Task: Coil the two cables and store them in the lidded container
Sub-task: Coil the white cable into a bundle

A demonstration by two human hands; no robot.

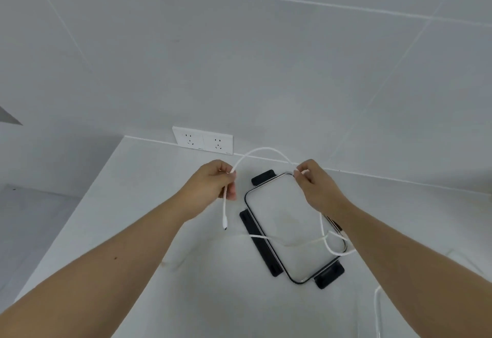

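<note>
Head view: a white countertop [149,231] bears a clear rectangular lidded container with black side latches [261,243]. Above the container's far end, the left hand [213,186] and right hand [316,188] each pinch a thin white charging cable [263,148] in curled fingers. It arcs between them and its slack trails across the container's near end; a second white cable [376,304] lies right of the container.

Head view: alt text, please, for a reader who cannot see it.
A left hand and right hand pinch a white cable, arched between them above a clear black-latched container on a white countertop. Its connector end dangles under the left hand; the rest trails across the container.
</note>
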